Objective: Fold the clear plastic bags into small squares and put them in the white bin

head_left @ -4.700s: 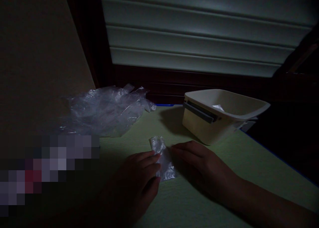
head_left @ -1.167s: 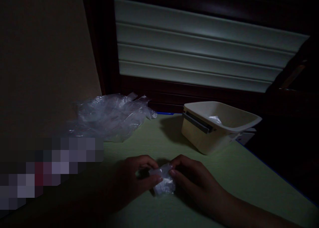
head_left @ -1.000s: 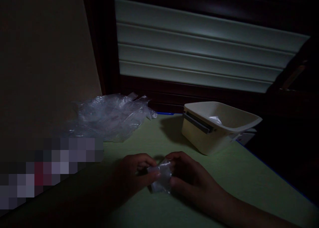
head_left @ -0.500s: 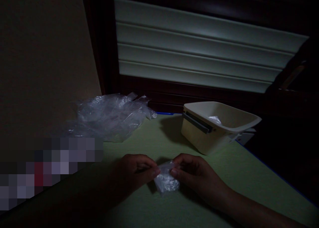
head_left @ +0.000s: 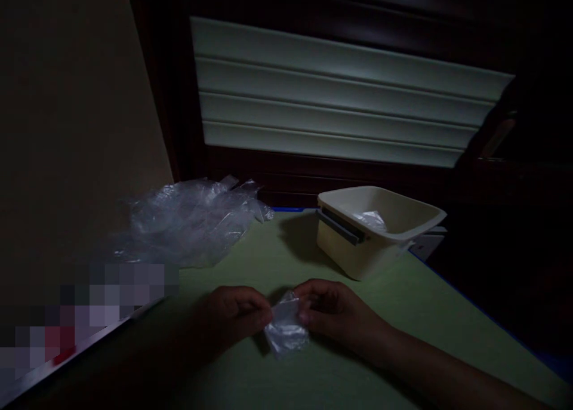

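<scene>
A small crumpled piece of clear plastic (head_left: 286,327) is stretched between my two hands, just above the green tabletop. My left hand (head_left: 239,316) pinches its left edge between thumb and fingers. On the right side, my right hand (head_left: 331,310) grips the upper right edge the same way. Beyond my right hand is a cream plastic bin (head_left: 347,252) with a grey handle, and some clear plastic (head_left: 370,220) lies inside it. A large heap of clear plastic bags (head_left: 192,219) rests at the back left of the table.
The green table (head_left: 250,374) has a blue edge at the right. A pale object (head_left: 428,243) sits behind the bin's right side. Dark-framed pale slats (head_left: 331,99) rise behind the table. Blurred blocks cover the left edge.
The camera view has shifted, so the bin and the slats appear farther left. The plastic between my hands looks more spread, and more plastic shows inside the bin.
</scene>
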Available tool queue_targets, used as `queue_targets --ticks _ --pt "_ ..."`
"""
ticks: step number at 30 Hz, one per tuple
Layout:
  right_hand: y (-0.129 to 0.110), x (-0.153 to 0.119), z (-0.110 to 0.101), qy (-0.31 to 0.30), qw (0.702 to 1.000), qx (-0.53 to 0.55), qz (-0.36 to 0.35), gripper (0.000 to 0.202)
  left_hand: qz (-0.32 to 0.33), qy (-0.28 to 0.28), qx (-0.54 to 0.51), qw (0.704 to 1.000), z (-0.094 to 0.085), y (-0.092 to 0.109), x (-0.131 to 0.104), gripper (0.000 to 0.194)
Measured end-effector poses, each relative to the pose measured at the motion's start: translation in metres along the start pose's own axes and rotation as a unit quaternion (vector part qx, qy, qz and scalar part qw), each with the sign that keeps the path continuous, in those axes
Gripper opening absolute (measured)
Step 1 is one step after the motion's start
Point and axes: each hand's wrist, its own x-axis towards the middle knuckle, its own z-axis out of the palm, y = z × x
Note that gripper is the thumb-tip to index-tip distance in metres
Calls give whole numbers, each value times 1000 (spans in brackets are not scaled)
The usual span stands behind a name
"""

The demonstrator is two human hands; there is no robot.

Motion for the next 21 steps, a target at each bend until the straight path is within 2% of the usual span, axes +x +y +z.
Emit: queue_targets --ticks 2,5,8,9,10,11,12,13,14,17,21 --pt "1 2 0 -4 1000 -11 -6 47 13 4 14 1000 0 -2 0 33" --pt "3 3 1 6 999 -48 -24 41 34 10 48 998 2 -3 -2 32" --pt "0 1 2 36 992 -105 -60 35 89 49 125 987 1 -8 -3 32" --pt "-3 -1 2 49 988 -127 -76 33 126 69 169 975 0 -11 -3 30" --pt "-7 -3 2 63 982 -151 -94 30 197 97 221 950 -2 -15 -2 27" --pt "-12 -6 2 77 974 -177 -115 27 278 119 277 912 -4 -21 -1 23" --pt "-18 -9 1 91 965 -203 -137 24 332 150 338 868 -6 -27 1 21" --pt "-25 -12 0 103 955 -228 -159 21 373 188 385 823 -8 -33 3 23" --pt "-34 -15 -2 114 944 -251 -181 18 384 209 419 796 -11 -40 5 27" --pt "-66 -24 -13 148 911 -305 -234 16 383 217 472 764 -15 -54 8 33" --pt "-113 -28 -50 217 873 -353 -257 17 399 196 474 760 -16 -53 6 30"
